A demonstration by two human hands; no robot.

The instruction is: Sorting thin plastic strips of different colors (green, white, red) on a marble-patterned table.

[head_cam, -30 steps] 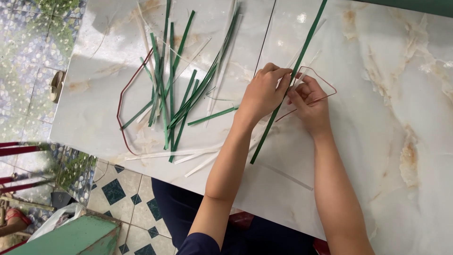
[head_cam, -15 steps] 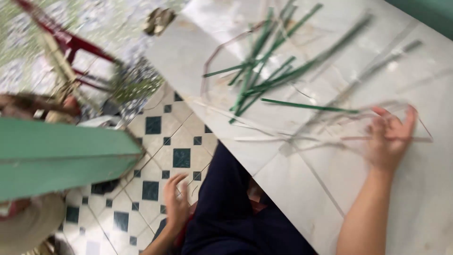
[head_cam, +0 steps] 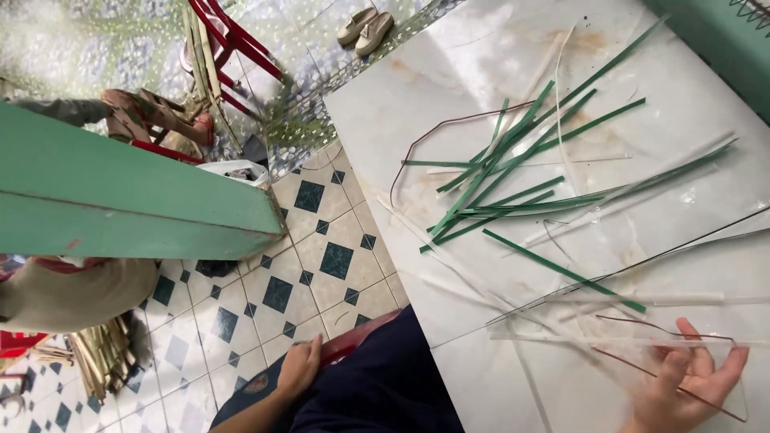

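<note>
Your right hand (head_cam: 688, 385) rests on the wire frame (head_cam: 682, 361), a thin reddish-brown loop lying at the near right edge of the table (head_cam: 481, 64). The fingers are spread and curled loosely over the wire, not clamped on it. Pale strips (head_cam: 609, 341) cross the frame just above your fingertips. Toward the table's middle lies a loose pile of green strips (head_cam: 513, 180), one single green strip (head_cam: 561, 270) lying between pile and frame. A second wire loop (head_cam: 449, 132) lies at the pile's left side.

Your left hand (head_cam: 298, 369) is off the table, down by your lap at the red seat edge (head_cam: 353, 341); its fingers are bent against the seat, holding no strip.

Judged step: the frame is steadied while work is paused. A next move calls for your left hand back above the table to take a strip.
</note>
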